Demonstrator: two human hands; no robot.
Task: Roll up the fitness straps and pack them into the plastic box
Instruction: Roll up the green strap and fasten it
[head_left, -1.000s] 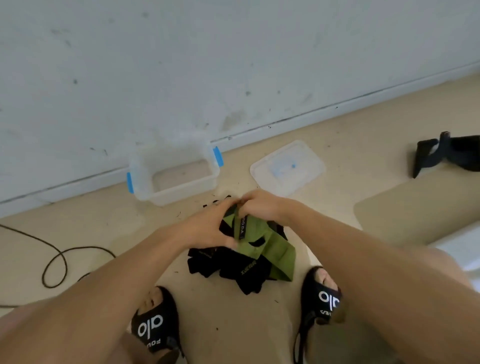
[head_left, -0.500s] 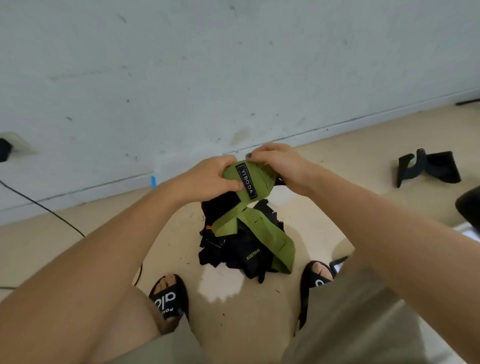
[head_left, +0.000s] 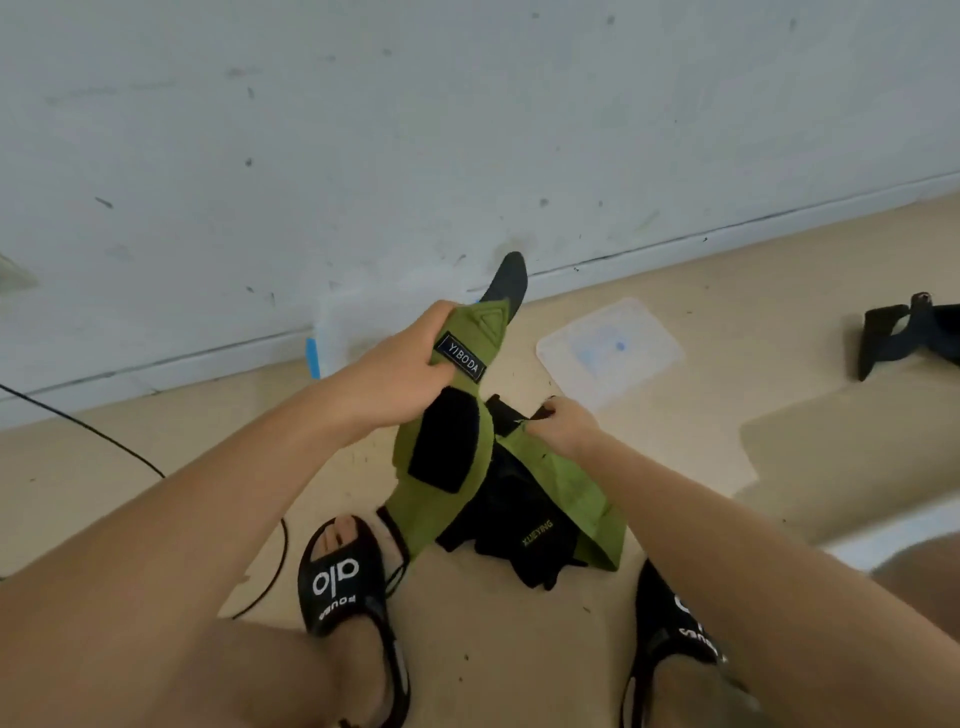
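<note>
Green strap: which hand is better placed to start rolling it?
Probably the left hand: its grip is at the green strap's labelled end. The right hand only pinches it lower down.

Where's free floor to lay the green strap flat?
Bare floor between the lid and the right forearm, and more left of the cable. Crowded between the sandals: black strap pile under the green strap.

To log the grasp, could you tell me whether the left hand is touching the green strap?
Touching: in the head view the left hand grips the green strap near its label.
</note>
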